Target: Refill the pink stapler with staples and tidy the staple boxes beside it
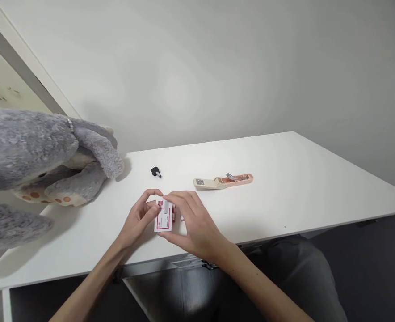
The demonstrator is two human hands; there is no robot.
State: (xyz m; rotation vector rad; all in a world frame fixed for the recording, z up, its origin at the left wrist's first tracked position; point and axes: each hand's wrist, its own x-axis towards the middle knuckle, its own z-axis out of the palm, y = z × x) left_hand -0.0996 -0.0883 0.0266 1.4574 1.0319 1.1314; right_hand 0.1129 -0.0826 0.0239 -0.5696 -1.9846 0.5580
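Note:
A small white box [162,223] with a red border and printed text is held just above the white table, tilted toward me. My left hand [137,221] is closed on its left side, thumb on the printed face. My right hand [194,221] curves around the right side, with the thumb at the lower edge and fingers at the top corner. Something small and grey lies against the upper part of the box's face; I cannot make out what it is. More red-and-white printed pieces show behind the box, partly hidden by my right hand.
Beyond my hands, a long hinged case [211,183] lies opened, its pink half holding small metal items [231,177]. A small black object [155,171] with a metal end lies farther left. A large grey plush toy [93,147] covers the left end of the white table [267,197].

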